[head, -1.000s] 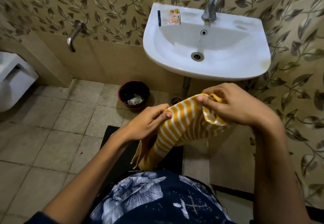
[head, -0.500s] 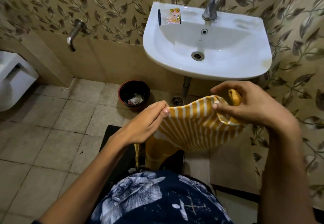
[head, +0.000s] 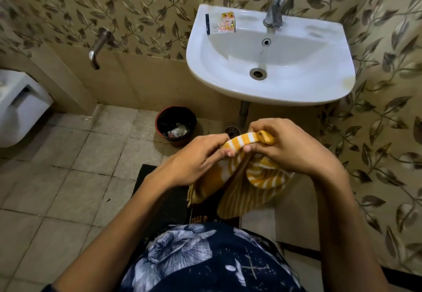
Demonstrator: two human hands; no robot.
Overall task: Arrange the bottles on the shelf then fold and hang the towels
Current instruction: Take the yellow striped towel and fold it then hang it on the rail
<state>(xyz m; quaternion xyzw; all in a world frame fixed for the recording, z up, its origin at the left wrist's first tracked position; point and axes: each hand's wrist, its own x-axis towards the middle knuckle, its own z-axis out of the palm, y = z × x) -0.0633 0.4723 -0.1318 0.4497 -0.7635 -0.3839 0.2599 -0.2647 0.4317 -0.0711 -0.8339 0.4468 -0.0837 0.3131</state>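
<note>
A yellow and white striped towel [head: 244,191] hangs in front of me, below the sink. My left hand [head: 196,159] pinches its upper edge from the left. My right hand [head: 290,147] grips the same edge from the right, fingers curled round a bunched corner. The two hands are close together, thumbs nearly touching, and the cloth sags in loose folds beneath them. No bottles or shelf are in view.
A white sink [head: 319,90] with a chrome tap [head: 275,6] is mounted on the leaf-patterned wall ahead; a small packet [head: 225,23] lies on its rim. A dark bin [head: 175,123] stands on the tiled floor, a wall tap [head: 98,47] and a white toilet [head: 20,106] to the left, a black mat [head: 159,195] underfoot.
My hands had pulled the towel's top edge apart and have now come together again. The cloth has doubled over and hangs in a narrower bundle.
</note>
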